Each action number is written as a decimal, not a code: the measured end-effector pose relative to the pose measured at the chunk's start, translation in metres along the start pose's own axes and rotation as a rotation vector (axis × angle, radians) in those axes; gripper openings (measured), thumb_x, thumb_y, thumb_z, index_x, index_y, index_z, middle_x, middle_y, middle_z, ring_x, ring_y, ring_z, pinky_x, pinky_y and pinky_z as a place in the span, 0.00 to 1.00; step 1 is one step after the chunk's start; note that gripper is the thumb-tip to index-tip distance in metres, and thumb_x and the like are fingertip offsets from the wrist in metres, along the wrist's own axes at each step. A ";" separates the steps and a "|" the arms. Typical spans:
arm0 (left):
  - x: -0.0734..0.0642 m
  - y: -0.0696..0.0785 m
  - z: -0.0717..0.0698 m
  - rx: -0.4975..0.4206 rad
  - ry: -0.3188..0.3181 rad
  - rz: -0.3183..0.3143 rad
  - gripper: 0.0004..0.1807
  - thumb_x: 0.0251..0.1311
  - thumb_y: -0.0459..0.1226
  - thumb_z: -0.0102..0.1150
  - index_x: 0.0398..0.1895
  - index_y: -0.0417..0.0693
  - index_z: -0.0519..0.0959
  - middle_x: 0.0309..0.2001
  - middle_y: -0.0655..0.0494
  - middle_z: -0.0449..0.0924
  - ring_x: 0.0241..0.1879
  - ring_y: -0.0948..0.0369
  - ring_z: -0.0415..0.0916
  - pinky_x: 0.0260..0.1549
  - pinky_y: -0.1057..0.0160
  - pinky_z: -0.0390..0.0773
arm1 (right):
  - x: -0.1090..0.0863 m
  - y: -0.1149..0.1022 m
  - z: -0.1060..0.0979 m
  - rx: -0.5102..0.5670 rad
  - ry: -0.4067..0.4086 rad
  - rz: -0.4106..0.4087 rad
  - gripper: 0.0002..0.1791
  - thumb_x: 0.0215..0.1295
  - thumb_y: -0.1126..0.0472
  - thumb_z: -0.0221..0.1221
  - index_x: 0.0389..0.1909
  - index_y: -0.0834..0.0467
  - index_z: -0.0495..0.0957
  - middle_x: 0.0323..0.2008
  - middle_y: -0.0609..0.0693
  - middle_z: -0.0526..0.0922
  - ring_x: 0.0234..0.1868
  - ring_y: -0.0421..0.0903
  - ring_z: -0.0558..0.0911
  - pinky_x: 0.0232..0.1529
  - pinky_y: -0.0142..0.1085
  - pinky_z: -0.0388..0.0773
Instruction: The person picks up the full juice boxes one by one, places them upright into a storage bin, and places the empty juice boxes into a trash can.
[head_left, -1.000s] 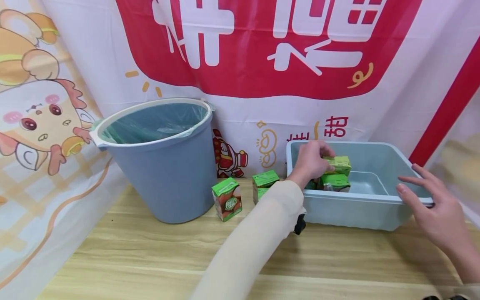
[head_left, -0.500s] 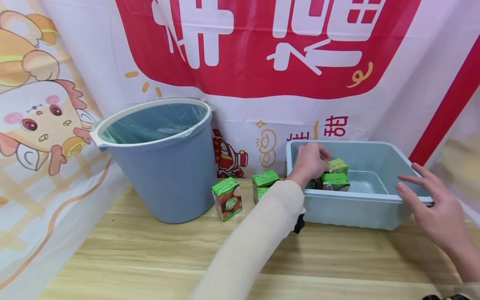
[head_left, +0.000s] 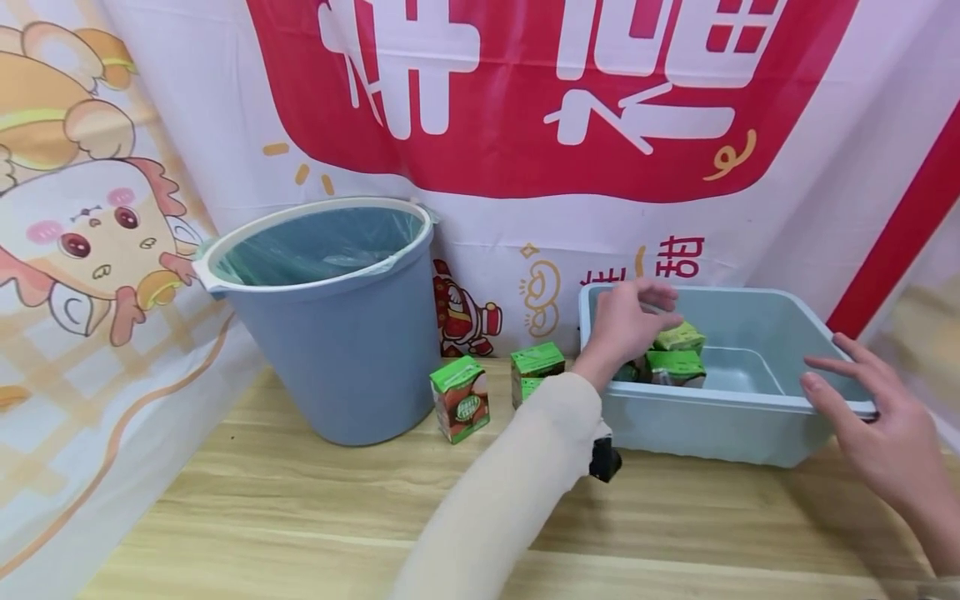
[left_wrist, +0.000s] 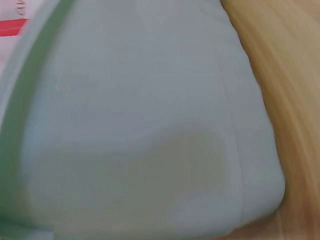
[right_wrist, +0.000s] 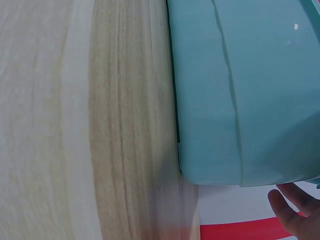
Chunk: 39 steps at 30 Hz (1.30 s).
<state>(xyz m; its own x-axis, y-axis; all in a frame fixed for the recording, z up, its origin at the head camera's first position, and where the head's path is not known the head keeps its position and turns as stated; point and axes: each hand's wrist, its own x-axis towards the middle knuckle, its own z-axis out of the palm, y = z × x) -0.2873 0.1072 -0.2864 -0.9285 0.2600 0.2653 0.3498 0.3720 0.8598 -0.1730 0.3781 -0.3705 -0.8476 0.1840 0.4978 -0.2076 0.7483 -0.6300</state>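
Observation:
In the head view my left hand point(head_left: 630, 321) hovers over the left part of a pale blue-grey plastic tub point(head_left: 720, 429), fingers loosely bent and holding nothing. Just beyond its fingertips lies a yellow-green juice box point(head_left: 681, 337), with a green-topped juice box point(head_left: 677, 367) in front of it. Part of a darker item shows beneath the wrist, mostly hidden. My right hand point(head_left: 885, 417) rests at the tub's right rim, fingers spread and fairly straight. The right wrist view catches its fingertips point(right_wrist: 282, 205) by the tub's outer wall point(right_wrist: 215, 125). Only tub wall point(left_wrist: 150, 100) and table show in the left wrist view.
A blue waste bin point(head_left: 337, 358) with a clear liner stands at the left. Between bin and tub, a red-and-green juice box point(head_left: 460, 400) stands upright, and more green-topped cartons point(head_left: 537, 360) are partly behind my left sleeve. A printed cloth point(head_left: 510, 167) hangs behind the wooden table point(head_left: 315, 517).
My left hand has let go of the yellow-green juice box, now lower in the tub, and has risen slightly with its fingers loosened. The right hand stays at the rim. The head view has shifted slightly.

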 end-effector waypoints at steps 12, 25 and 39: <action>-0.027 -0.006 -0.027 -0.062 -0.069 0.087 0.12 0.67 0.41 0.73 0.52 0.56 0.87 0.41 0.64 0.90 0.38 0.72 0.83 0.39 0.73 0.83 | 0.000 -0.002 0.000 0.003 -0.013 0.005 0.27 0.77 0.51 0.61 0.72 0.56 0.76 0.82 0.24 0.54 0.86 0.36 0.49 0.42 0.05 0.55; -0.077 -0.016 -0.078 0.051 -0.038 0.261 0.17 0.73 0.43 0.66 0.61 0.55 0.82 0.50 0.57 0.89 0.49 0.65 0.85 0.50 0.66 0.84 | -0.001 0.002 -0.001 0.008 -0.008 -0.004 0.26 0.77 0.51 0.60 0.71 0.56 0.77 0.80 0.20 0.55 0.83 0.25 0.49 0.45 0.07 0.53; -0.127 -0.027 -0.183 0.500 0.591 0.619 0.17 0.71 0.41 0.66 0.59 0.44 0.85 0.63 0.45 0.83 0.66 0.47 0.77 0.65 0.45 0.75 | 0.000 -0.001 0.001 -0.006 -0.015 0.011 0.27 0.78 0.51 0.60 0.73 0.57 0.75 0.81 0.20 0.53 0.88 0.42 0.49 0.42 0.06 0.54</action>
<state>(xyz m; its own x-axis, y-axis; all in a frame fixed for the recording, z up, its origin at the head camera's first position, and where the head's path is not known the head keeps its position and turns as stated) -0.2015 -0.0990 -0.2634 -0.4295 0.0998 0.8976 0.6802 0.6896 0.2488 -0.1730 0.3764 -0.3704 -0.8569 0.1825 0.4821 -0.1955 0.7503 -0.6315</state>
